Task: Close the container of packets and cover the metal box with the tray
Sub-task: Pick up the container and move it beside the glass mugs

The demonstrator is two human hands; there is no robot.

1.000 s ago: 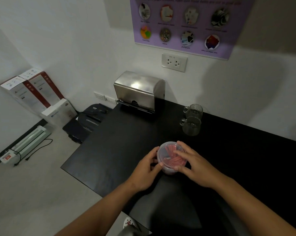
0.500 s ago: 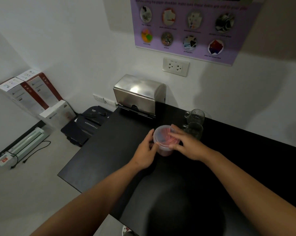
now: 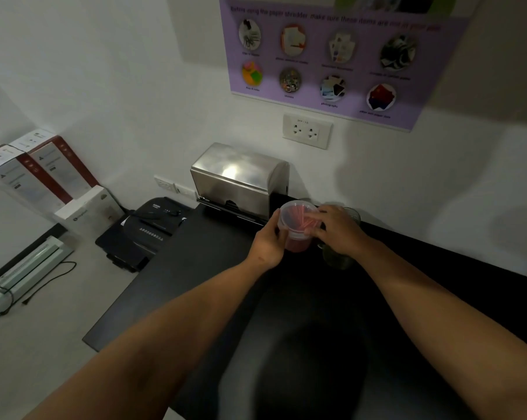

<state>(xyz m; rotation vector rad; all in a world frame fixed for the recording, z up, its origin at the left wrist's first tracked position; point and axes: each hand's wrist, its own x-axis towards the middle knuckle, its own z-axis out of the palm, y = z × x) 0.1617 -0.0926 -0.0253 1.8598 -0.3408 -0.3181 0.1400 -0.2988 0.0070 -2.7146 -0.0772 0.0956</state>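
Observation:
A round clear plastic container (image 3: 295,225) holding red packets, with a clear lid on top, is held over the black counter (image 3: 213,268), just right of the shiny metal box (image 3: 238,180) at the back wall. My left hand (image 3: 268,241) grips its left side. My right hand (image 3: 338,231) holds its right side, fingers on the lid's rim. A dark tray-like ledge (image 3: 225,207) shows along the foot of the metal box.
Two glass mugs (image 3: 338,259) stand right of the container, mostly behind my right hand. A black shredder (image 3: 153,225), white and red boxes (image 3: 41,177) and a laminator (image 3: 28,268) are on the floor at left. A wall socket (image 3: 306,131) is above the box.
Both hands have carried the container from the near middle of the counter toward the back, up beside the metal box and mugs.

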